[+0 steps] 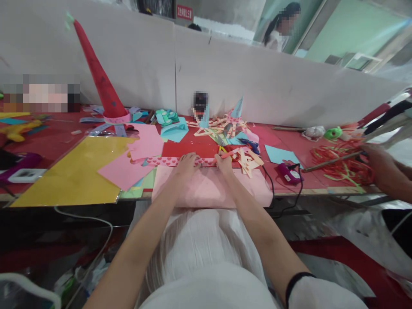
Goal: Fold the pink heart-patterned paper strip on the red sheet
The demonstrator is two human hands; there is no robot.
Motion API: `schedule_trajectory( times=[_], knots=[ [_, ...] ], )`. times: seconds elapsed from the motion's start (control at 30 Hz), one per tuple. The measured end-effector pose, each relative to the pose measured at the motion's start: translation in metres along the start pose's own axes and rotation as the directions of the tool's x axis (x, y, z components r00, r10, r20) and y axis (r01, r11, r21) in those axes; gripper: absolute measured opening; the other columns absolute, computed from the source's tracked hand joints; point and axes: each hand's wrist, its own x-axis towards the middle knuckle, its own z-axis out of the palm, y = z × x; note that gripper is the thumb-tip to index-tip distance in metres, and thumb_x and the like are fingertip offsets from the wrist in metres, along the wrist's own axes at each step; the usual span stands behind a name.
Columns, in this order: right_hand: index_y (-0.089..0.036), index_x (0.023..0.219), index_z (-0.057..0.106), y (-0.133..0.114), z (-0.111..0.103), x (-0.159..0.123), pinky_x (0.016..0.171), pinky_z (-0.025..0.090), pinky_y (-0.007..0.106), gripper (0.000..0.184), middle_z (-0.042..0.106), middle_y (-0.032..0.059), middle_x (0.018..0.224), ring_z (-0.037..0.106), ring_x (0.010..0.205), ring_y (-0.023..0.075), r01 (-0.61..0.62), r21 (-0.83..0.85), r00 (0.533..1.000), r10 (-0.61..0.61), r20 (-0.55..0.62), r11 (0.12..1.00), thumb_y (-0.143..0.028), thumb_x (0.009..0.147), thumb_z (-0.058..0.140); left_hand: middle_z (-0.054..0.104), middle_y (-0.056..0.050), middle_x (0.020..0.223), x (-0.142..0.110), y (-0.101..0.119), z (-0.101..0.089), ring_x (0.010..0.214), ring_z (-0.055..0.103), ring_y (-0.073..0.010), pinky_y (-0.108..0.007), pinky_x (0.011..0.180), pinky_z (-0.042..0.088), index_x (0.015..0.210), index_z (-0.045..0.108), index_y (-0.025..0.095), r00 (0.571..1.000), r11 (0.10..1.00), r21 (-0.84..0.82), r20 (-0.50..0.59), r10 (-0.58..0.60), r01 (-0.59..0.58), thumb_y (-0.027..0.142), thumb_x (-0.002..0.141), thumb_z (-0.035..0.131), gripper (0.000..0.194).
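A pink strip with red hearts lies along the far edge of a pale pink sheet, in front of a red paper piece. My left hand rests flat on the strip, fingers stretched out over it. At the strip's right end is my right hand, its fingers closed round a thin orange pen; the tip is hidden. Pale paper cutouts lie just right of this hand. Pink paper sheets overlap the strip's left end.
A tall red cone stands at the back left. A yellow sheet covers the left side. To the right are a purple corded device, tangled red strips and a co-worker's hand near a stick. A partition closes the back.
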Motion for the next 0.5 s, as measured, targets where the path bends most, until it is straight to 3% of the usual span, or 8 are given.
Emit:
schedule_trajectory(
  times=[0.2,0.3,0.4,0.5],
  knots=[
    [-0.024,0.06,0.032,-0.003,-0.007,-0.002,0.048,0.034,0.023,0.02,0.04,-0.0069,0.047,0.045,0.047,0.0109,0.107,-0.092,0.974,-0.123,-0.189,0.99,-0.032,0.072,0.045,0.057,-0.008,0.129,0.001,0.005,-0.003,0.125,0.048,-0.0222,-0.038,0.108,0.033,0.109,0.06,0.022,0.999,0.999,-0.04,-0.019,-0.032,0.031,0.026,0.085,0.055,0.025],
    [-0.024,0.061,0.032,-0.001,-0.011,-0.001,0.053,0.036,0.023,0.024,0.042,-0.0057,0.051,0.045,0.052,0.0111,0.146,-0.124,0.938,-0.177,-0.297,0.981,-0.039,0.077,0.043,0.061,-0.007,0.123,0.004,0.007,-0.009,0.12,0.052,-0.02,-0.038,0.109,0.032,0.109,0.059,0.022,0.98,0.986,-0.159,-0.185,-0.069,0.04,0.024,0.089,0.048,0.022],
    [-0.025,0.064,0.031,0.004,-0.014,0.003,0.052,0.035,0.024,0.029,0.039,-0.0061,0.051,0.043,0.051,0.0116,0.118,-0.066,0.938,-0.133,-0.319,0.991,-0.046,0.079,0.042,0.065,-0.008,0.115,0.007,0.005,-0.015,0.113,0.057,-0.0174,-0.035,0.103,0.04,0.107,0.057,0.021,0.887,0.926,-0.376,-0.422,-0.19,0.02,0.023,0.095,0.031,0.029],
    [-0.025,0.066,0.031,0.006,-0.013,0.004,0.051,0.035,0.025,0.033,0.037,-0.0073,0.05,0.041,0.048,0.0115,0.099,-0.025,0.95,-0.102,-0.296,0.995,-0.054,0.079,0.039,0.066,-0.008,0.11,0.01,-0.002,-0.016,0.107,0.061,-0.0158,-0.033,0.096,0.046,0.105,0.056,0.021,0.796,0.835,-0.549,-0.493,-0.351,0.028,0.022,0.096,0.022,0.035]
  ],
)
